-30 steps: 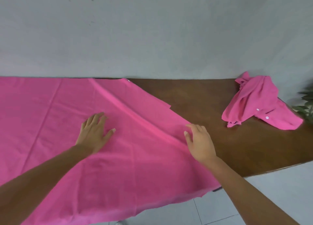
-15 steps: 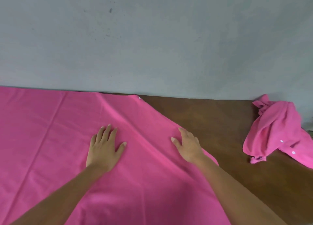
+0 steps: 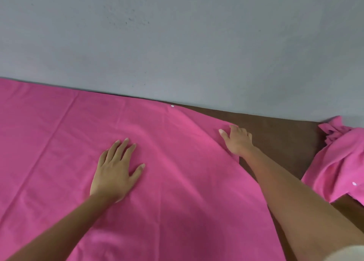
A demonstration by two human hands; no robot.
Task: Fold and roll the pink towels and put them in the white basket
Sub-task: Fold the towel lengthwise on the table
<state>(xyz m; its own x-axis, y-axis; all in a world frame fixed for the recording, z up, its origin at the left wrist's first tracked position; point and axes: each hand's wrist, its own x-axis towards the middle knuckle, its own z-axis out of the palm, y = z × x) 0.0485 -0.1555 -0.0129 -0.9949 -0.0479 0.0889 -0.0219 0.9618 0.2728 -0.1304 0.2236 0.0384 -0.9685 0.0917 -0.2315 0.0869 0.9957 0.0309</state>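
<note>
A large pink towel lies spread over the left and middle of the brown table. My left hand presses flat on its middle with the fingers spread. My right hand lies on the towel's right edge near the far corner, thumb out to the left and fingertips at the hem. A second pink towel sits crumpled at the right end of the table. No white basket is in view.
A grey wall rises directly behind the table's far edge. Bare brown tabletop shows between the two towels. A small white dot marks the spread towel's far edge.
My right hand has slid along the towel's right edge toward the far corner. My left hand stays flat on the towel. The view has tilted up and to the left.
</note>
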